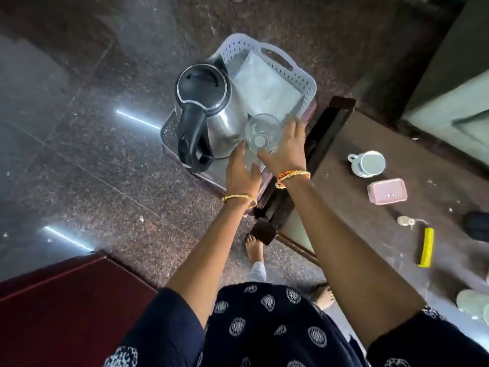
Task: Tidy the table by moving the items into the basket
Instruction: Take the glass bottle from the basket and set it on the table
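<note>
A white perforated basket (304,83) stands on a low stool left of the table. Inside it are a steel electric kettle (211,112) with a black lid and handle, a flat white packet (264,83) and a clear drinking glass (262,131) standing upright at the near right corner. My right hand (285,152) curls around the glass, thumb on its near side and fingers on its right side. My left hand (242,170) is just below and left of the glass, fingers apart, fingertips next to the kettle's base.
The brown table (357,207) at the right carries a white mug (367,164), a pink lidded box (386,191), a yellow bar (426,250), a small beige item (404,221) and a dark object (476,226) at the edge. Below is speckled stone floor, with a red mat (66,300) at the lower left.
</note>
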